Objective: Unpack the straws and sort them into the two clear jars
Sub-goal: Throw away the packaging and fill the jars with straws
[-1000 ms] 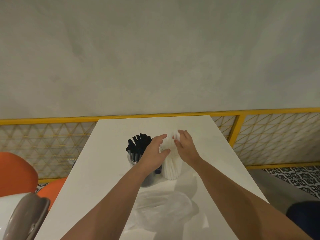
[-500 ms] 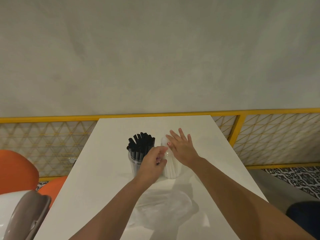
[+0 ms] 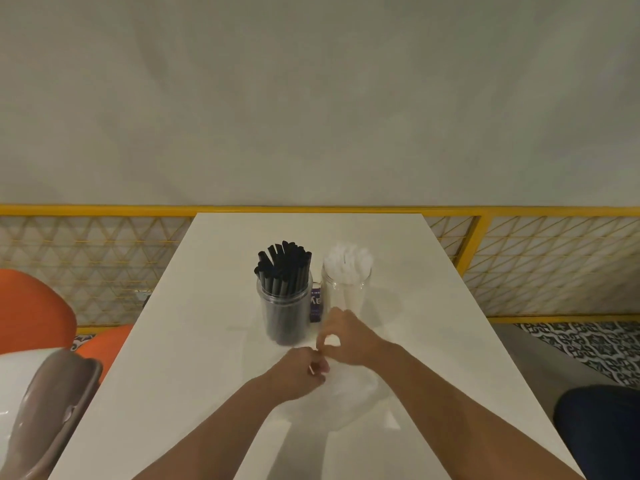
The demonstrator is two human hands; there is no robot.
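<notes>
Two clear jars stand side by side on the white table (image 3: 207, 341). The left jar (image 3: 284, 313) is packed with black straws (image 3: 284, 265). The right jar (image 3: 346, 296) holds white straws (image 3: 348, 261). An empty clear plastic wrapper (image 3: 353, 393) lies crumpled on the table in front of the jars. My left hand (image 3: 298, 374) rests at the wrapper's left edge, fingertips pinched on the plastic. My right hand (image 3: 346, 336) hovers just before the right jar, thumb and forefinger curled together on the wrapper's top edge. Neither hand touches a jar.
A small purple label or card (image 3: 316, 303) shows between the two jars. A yellow mesh railing (image 3: 519, 265) runs behind and to the right of the table. Orange chairs (image 3: 31, 310) and a grey-white object (image 3: 45, 410) sit at the left.
Both hands have drawn back from the top of the white-straw jar toward me and come down onto the plastic wrapper. The white straws now stand uncovered in their jar.
</notes>
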